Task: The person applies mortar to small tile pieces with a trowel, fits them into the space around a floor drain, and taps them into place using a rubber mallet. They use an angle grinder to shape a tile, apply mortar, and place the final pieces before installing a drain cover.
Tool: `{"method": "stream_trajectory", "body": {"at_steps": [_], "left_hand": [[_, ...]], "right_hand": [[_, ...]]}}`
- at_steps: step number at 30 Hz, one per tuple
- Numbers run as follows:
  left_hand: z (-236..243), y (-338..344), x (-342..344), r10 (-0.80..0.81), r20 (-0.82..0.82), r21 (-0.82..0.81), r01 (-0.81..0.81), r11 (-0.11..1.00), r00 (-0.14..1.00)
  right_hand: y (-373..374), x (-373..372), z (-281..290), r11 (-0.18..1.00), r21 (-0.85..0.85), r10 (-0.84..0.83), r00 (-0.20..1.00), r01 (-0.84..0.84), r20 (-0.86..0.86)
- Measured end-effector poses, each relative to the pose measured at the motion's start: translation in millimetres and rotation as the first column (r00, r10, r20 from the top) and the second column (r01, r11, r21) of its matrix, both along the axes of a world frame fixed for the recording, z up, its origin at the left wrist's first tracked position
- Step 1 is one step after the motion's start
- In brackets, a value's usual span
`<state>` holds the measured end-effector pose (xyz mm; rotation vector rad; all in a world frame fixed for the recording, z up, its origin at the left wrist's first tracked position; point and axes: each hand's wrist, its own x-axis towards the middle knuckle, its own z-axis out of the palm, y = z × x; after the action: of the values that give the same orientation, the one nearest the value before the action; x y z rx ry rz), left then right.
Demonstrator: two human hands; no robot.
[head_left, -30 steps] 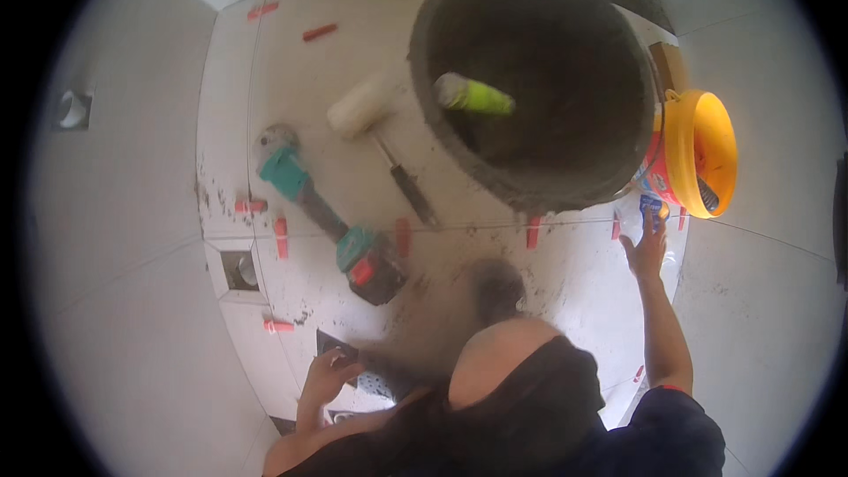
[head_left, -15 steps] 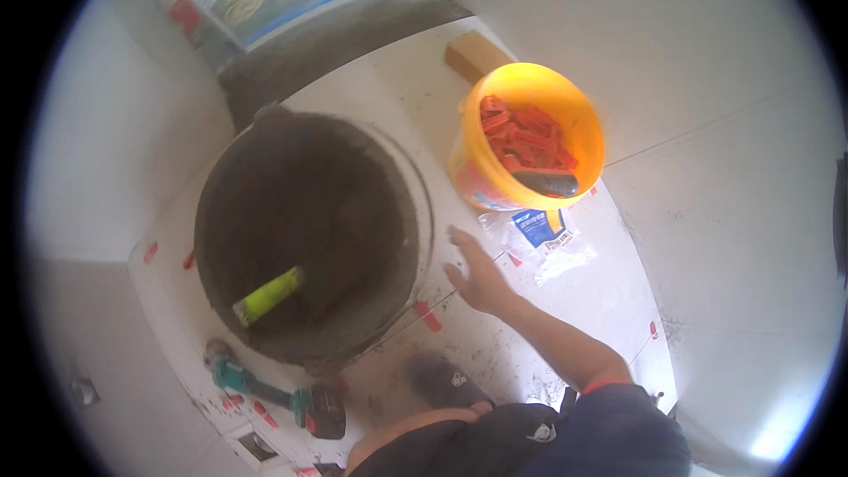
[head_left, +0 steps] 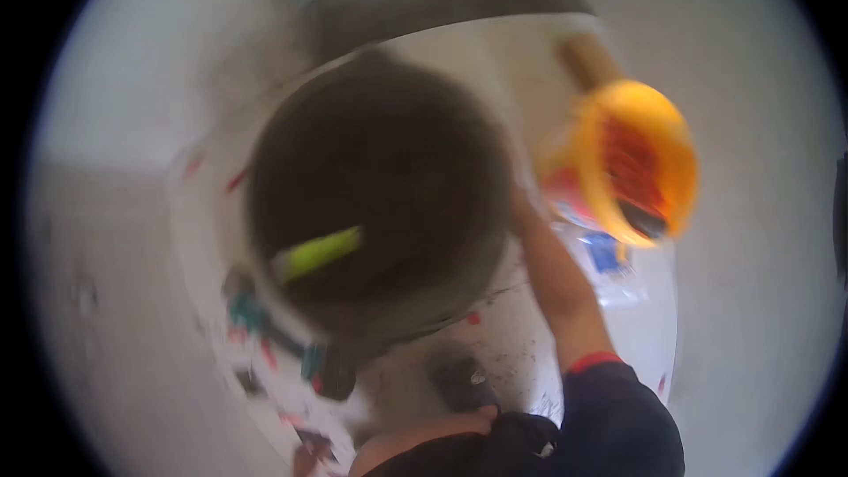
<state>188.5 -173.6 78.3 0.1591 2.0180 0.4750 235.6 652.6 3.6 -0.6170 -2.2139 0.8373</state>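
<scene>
A large round dark tub (head_left: 305, 322) stands on the pale tiled floor in front of me. In its shadowed inside lies a tool with a lime-green handle (head_left: 325, 251); its other end is hidden. My right hand (head_left: 519, 201) is against the tub's right side near the rim, its fingers smeared and partly hidden. A blurred skin-toned shape (head_left: 307, 458) at the lower edge may be my left hand; no fingers can be made out there. Beside the tub's near left side lies a teal and black cordless power tool (head_left: 281, 334).
A yellow bucket (head_left: 678, 163) of red plastic pieces, with a dark-handled item, stands right of the tub. Beside it are a clear plastic bag with a blue label (head_left: 606, 254) and a brown block (head_left: 590, 62). My black-shod foot (head_left: 459, 380) is close to the tub.
My right hand has moved from open air onto the tub's right side. The whole view has shifted, with tub and yellow bucket now farther right in it. The skin-toned shape shows more at the lower edge.
</scene>
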Motion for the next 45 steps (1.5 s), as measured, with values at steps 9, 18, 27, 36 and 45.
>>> {"method": "stream_trajectory", "body": {"at_steps": [9, 18, 27, 36, 45], "left_hand": [[33, 148, 15, -0.054, -0.152, -0.171, 0.027, 0.985, 0.987], [75, 203, 22, 0.071, -0.489, 0.198, 0.031, 0.980, 0.869], [114, 181, -38, 0.062, -0.498, 0.320, 0.117, 0.940, 0.865], [91, 136, -26, 0.158, -0.528, 0.346, 0.042, 0.937, 0.834], [81, 90, -29, 0.913, -0.240, 0.904, -0.268, 0.334, 0.330]], "right_hand": [[-138, 186, 34, 0.602, -0.760, 0.185, 0.883, 0.246, 0.432], [-253, 64, 153, 0.311, -0.945, 0.776, 0.602, -0.104, 0.189], [-420, -129, 209, 0.094, -0.995, 0.995, 0.048, -0.020, 0.093], [-483, -134, 182, 0.039, -0.992, 0.996, 0.079, 0.116, 0.048], [-481, -133, 169, -0.021, -0.991, 0.953, 0.297, -0.132, -0.060]]}}
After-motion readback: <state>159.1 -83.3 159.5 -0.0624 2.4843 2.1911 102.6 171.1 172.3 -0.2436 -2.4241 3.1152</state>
